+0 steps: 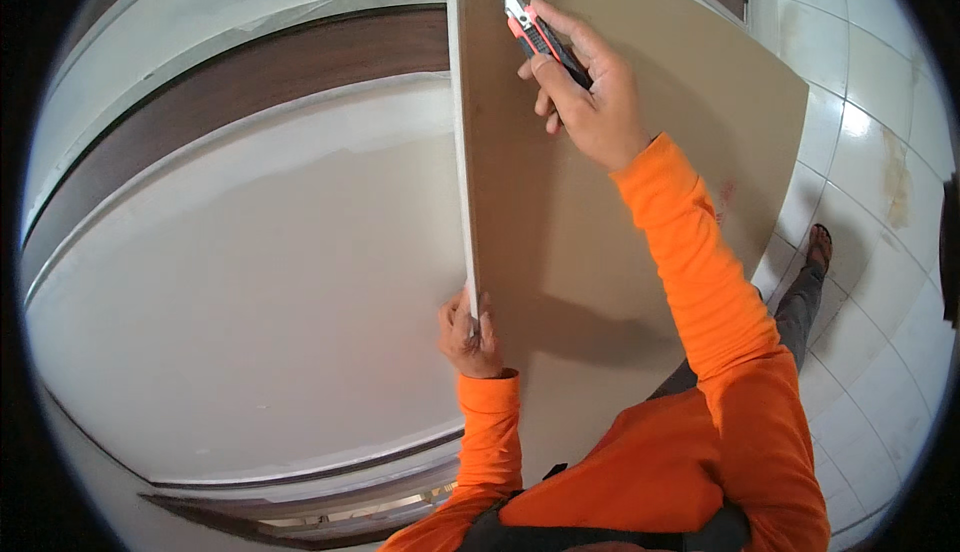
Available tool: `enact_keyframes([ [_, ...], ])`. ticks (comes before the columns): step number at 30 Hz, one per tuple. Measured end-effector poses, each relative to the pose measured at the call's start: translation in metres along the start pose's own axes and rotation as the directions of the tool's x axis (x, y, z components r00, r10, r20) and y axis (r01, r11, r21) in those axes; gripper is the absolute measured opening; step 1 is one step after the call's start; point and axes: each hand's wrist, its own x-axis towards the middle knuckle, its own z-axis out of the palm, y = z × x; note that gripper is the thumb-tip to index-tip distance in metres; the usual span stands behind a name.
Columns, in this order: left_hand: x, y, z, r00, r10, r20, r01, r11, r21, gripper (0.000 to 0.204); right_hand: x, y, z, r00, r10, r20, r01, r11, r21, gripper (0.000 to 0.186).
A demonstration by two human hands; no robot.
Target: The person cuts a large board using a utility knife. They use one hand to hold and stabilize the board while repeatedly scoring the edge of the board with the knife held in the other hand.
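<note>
A large board (pixel 600 242) with a brown paper-like face and a thin white edge stands in front of me, resembling plasterboard. Low on its left edge, my left hand (pixel 466 344) is closed around it, fingers and thumb on either side. Higher up, my right hand (pixel 600 102) grips a red and black utility knife (pixel 537 37) with a silver-coloured head. That head points up and left, close to the brown face near the board's upper left. Whether the blade touches the board I cannot tell.
Left of the board is a broad pale panel (pixel 270 282), with a dark brown wooden strip (pixel 270 77) above it. White floor tiles (pixel 880 242) with brownish stains lie on the right. My sandalled foot (pixel 820 247) rests on them, beyond the board's right edge.
</note>
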Motion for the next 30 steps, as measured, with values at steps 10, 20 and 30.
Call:
enact_keyframes([
  [10, -0.001, -0.001, -0.001, 0.999, -0.024, 0.027, 0.024, 1.0, 0.016, 0.037, 0.004, 0.001, 0.017, 0.997, 0.053, 0.048, -0.052, 0.998, -0.019, 0.047],
  [20, -0.004, -0.001, 0.0, 0.999, -0.046, 0.003, 0.046, 0.998, -0.05, 0.038, -0.018, 0.013, 0.017, 0.998, -0.063, 0.031, 0.067, 0.983, -0.172, 0.043],
  [30, -0.001, 0.001, 0.0, 1.0, -0.009, -0.015, 0.008, 1.0, -0.009, 0.019, -0.036, 0.011, 0.017, 0.998, -0.025, 0.062, 0.036, 0.984, -0.175, 0.043],
])
